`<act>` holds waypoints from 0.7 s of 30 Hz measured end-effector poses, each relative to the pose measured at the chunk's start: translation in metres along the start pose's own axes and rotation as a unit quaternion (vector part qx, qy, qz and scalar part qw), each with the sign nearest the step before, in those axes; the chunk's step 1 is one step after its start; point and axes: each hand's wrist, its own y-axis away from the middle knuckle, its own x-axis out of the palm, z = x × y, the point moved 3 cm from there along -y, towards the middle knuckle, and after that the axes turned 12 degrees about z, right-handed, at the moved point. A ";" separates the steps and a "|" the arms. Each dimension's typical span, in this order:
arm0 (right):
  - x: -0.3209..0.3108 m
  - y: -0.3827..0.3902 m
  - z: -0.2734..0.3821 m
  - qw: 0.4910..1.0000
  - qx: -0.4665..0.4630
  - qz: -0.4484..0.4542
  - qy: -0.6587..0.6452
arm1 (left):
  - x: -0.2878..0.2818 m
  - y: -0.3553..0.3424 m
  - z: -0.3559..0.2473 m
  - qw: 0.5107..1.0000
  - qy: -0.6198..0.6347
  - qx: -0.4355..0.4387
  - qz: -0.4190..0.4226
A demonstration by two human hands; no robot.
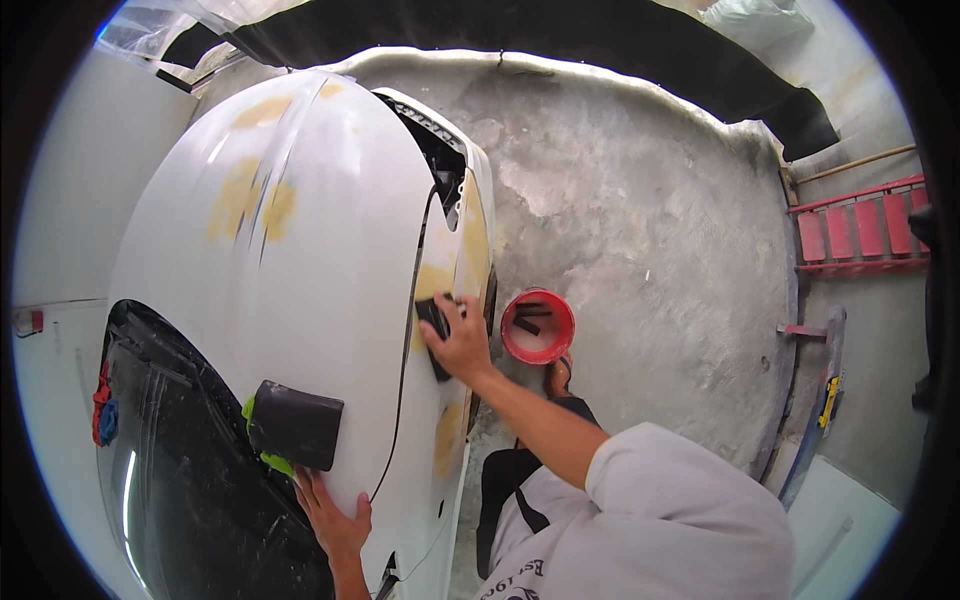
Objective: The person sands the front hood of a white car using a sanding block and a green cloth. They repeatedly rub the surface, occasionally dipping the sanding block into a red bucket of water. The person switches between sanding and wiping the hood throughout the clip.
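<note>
Concrete floor [650, 230], grey & blotchy, takes up most of the right side of the view, w/ a dark curtain [500, 32] along the far end. Black pad [435, 352] is on the fender [414, 445] of a white car [300, 240], just right of the hood [350, 330] seam, by a yellow patch [436, 279]. R hand [462, 342] is clamped on it, thumb & fingers over its top, holding it to the fender. L hand [335, 520] is well apart from R, holding nothing visible, fingers spread on the car nr the windshield [180, 520]. Its fingertips are just beside a green cloth [277, 463]; can't tell if touching. Cloth pokes out from under a dark block [297, 425] on the hood's rear edge.

More yellow patches [235, 205] up the hood, plus one on the fender behind the pad. Red bucket [567, 335] on the floor, right of R hand, w/ a few dark strips [527, 326] inside. Far left, red cloth [101, 390] & blue cloth [108, 423] at the windshield's edge. Far right, red ladder [868, 228] by the wall, yellow item [829, 402] below it.
</note>
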 end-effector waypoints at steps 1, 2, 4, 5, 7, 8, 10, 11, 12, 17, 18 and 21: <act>-0.006 -0.017 -0.007 1.000 0.002 -0.020 -0.011 | 0.001 0.000 0.000 1.000 0.002 -0.002 0.000; -0.012 -0.035 -0.017 0.999 0.018 -0.017 -0.031 | 0.000 0.001 0.000 1.000 0.002 -0.006 0.003; -0.036 -0.070 -0.044 0.991 0.017 -0.062 -0.115 | 0.000 0.002 -0.001 1.000 -0.007 0.011 -0.010; -0.052 -0.081 -0.063 0.986 0.058 -0.095 -0.124 | 0.000 0.002 -0.002 1.000 -0.011 0.021 -0.016; -0.083 -0.085 -0.102 0.948 0.119 -0.141 -0.259 | 0.001 0.002 -0.002 1.000 -0.015 0.003 -0.014; -0.094 -0.077 -0.120 0.904 0.134 -0.147 -0.378 | 0.002 0.003 -0.002 1.000 -0.018 -0.006 -0.011; -0.101 -0.044 -0.149 0.795 0.271 -0.085 -0.536 | 0.003 0.003 -0.002 1.000 -0.011 -0.014 -0.010; -0.099 -0.026 -0.156 0.752 0.293 -0.032 -0.589 | 0.003 0.003 -0.002 1.000 -0.010 -0.014 -0.011; -0.094 -0.008 -0.160 0.709 0.314 -0.026 -0.631 | 0.003 0.002 -0.002 1.000 -0.011 -0.011 -0.012; -0.048 0.034 -0.128 0.884 0.254 -0.005 -0.392 | 0.004 0.001 0.000 1.000 -0.019 -0.005 -0.016; -0.036 0.033 -0.113 0.908 0.223 0.018 -0.354 | 0.004 0.001 0.001 1.000 -0.021 -0.007 -0.015; -0.019 0.025 -0.055 0.993 0.006 -0.045 -0.106 | 0.004 0.002 0.000 1.000 -0.022 -0.001 -0.018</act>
